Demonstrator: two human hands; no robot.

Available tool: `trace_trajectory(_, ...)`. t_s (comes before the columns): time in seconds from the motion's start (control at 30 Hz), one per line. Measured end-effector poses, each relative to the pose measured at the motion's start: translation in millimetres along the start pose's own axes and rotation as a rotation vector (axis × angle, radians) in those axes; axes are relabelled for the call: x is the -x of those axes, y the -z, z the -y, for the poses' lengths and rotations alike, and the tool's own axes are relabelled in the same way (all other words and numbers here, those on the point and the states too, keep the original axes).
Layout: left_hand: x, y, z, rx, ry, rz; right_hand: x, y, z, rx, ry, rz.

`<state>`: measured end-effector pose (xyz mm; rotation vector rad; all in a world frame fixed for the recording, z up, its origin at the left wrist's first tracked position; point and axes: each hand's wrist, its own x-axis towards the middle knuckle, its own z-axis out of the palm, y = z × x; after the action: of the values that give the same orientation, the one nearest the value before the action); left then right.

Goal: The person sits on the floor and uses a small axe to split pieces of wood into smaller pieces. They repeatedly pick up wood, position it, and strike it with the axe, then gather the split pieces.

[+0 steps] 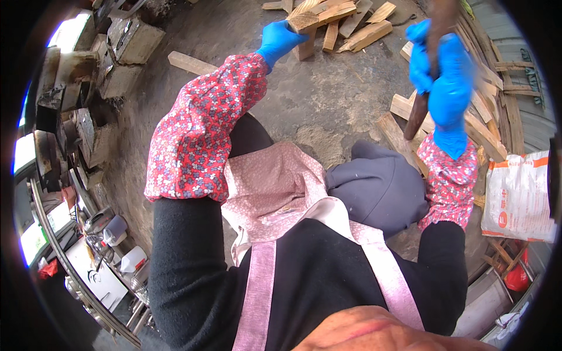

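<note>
My left hand (281,41), in a blue glove, grips the side of an upright wooden block (304,22) near the top of the view. Raised at the right, my right hand (448,83), also in a blue glove and slightly blurred, is closed around a brown wooden handle (418,116). The tool's upper end is blurred and cut off by the picture's rim, so its head cannot be told. Split wood pieces (366,36) lie on the concrete floor just beyond the block.
More split wood (485,131) is piled at the right, near a white printed sack (516,197). One wood stick (191,62) lies left of my left hand. Blackened blocks (131,41) stand at the far left, above a metal-edged table (79,289) with plastic containers beside it.
</note>
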<state>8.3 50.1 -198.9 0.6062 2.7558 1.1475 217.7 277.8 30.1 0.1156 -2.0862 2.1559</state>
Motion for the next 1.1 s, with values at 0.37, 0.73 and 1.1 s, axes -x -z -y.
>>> trace_trajectory(0.37,7.2,0.7,1.6,-0.089,0.054,0.016,-16.8,-43.8,-174.9,0.664,-0.184,-0.143)
trace_trajectory(0.73,27.1,169.4,-205.3,0.203,-0.625,-0.581,7.6,21.9,30.7,0.551,0.002,-0.064)
trace_trajectory(1.1,69.5,110.1,-43.5,-0.533,-0.085,-0.045,-24.1,-32.4,-164.4,0.593,-0.24,-0.047)
